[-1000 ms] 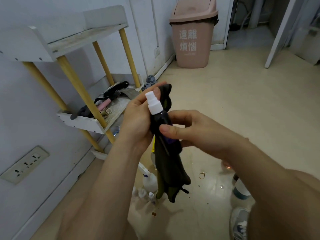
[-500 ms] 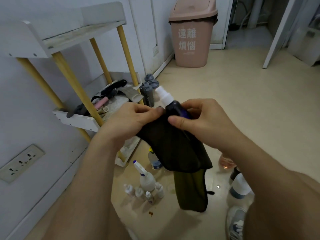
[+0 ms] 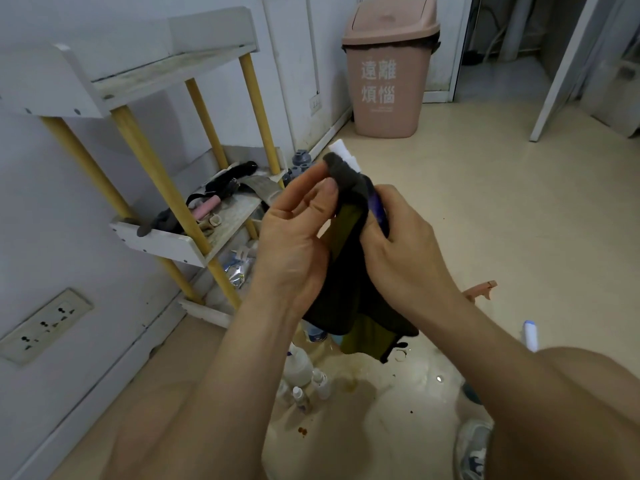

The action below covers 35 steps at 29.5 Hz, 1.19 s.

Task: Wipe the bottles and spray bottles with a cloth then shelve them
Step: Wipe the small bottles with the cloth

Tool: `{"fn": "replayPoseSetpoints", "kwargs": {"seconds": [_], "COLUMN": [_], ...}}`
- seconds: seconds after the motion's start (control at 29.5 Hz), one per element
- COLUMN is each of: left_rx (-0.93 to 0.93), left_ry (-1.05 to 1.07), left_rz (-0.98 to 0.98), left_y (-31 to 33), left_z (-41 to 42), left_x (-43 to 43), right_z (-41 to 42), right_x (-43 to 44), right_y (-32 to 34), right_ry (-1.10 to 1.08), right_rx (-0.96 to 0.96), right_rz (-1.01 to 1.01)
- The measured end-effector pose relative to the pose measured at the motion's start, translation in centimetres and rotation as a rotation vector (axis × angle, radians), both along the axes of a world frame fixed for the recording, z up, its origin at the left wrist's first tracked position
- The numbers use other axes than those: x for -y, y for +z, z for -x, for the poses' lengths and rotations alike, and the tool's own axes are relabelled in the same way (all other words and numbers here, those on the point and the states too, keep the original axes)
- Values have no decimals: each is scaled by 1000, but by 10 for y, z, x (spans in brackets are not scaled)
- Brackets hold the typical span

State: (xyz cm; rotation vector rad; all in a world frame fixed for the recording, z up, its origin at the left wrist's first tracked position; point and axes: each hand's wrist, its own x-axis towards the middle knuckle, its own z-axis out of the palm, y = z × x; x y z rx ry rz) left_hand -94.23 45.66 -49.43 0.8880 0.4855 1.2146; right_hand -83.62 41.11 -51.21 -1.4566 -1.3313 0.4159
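A small dark blue spray bottle (image 3: 378, 206) with a white cap is tilted up and away from me, mostly wrapped in a dark cloth (image 3: 349, 289) with an olive side. My right hand (image 3: 398, 251) grips the bottle's body through the cloth. My left hand (image 3: 294, 233) pinches the cloth's upper edge against the bottle's neck, just below the white cap. The cloth's lower part hangs down between my wrists. Several small bottles (image 3: 304, 379) stand on the floor below my hands.
A white shelf unit (image 3: 162, 244) with yellow posts stands against the left wall, with clutter on its middle tier. A pink bin (image 3: 389, 67) is by the far wall. A grey bottle (image 3: 300, 161) stands beside the shelf, and another spray bottle (image 3: 530, 336) is near my right knee.
My left hand has slid the cloth up from the bottle's body to its neck. The bottle and both hands have shifted slightly right and up.
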Motion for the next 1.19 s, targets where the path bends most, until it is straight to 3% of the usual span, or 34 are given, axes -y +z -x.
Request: {"fn": "replayPoseSetpoints", "kwargs": {"seconds": [0.1, 0.17, 0.3, 0.34, 0.47, 0.54, 0.68, 0.75, 0.85, 0.98, 1.19], "left_rx": [-16, -31, -4, 1, 85, 63, -6, 29, -29, -264, -533], "left_ry": [137, 162, -38, -94, -158, -175, -114, -90, -58, 88, 132], "left_rz": [-70, 8, 186, 213, 261, 220, 80, 26, -38, -124, -27], "left_y": [-2, -5, -8, -7, -3, 0, 5, 6, 5, 3, -13], "left_z": [-12, -16, -12, -10, 1, 7, 13, 15, 15, 6, -7], "left_x": [3, 6, 6, 5, -8, -13, -19, -21, -22, -17, -14], "right_z": [9, 18, 32, 33, 19, 10, -2, -5, -6, -8, 6], "right_x": [0, 1, -1, -2, -4, -2, 2, 2, 4, 7, -1], "right_y": [1, 1, 0, 0, 6, 8, 8, 5, 8, 9, -11], "right_ry": [23, 18, -55, -28, 344, 480, 301, 424, 545, 566, 130], "right_rx": [30, 126, 245, 208, -269, -278, -386, -458, -511, -390, -103], "right_rz": [-31, -74, -131, -132, 7, 78, 245, 432, 490, 453, 212]}}
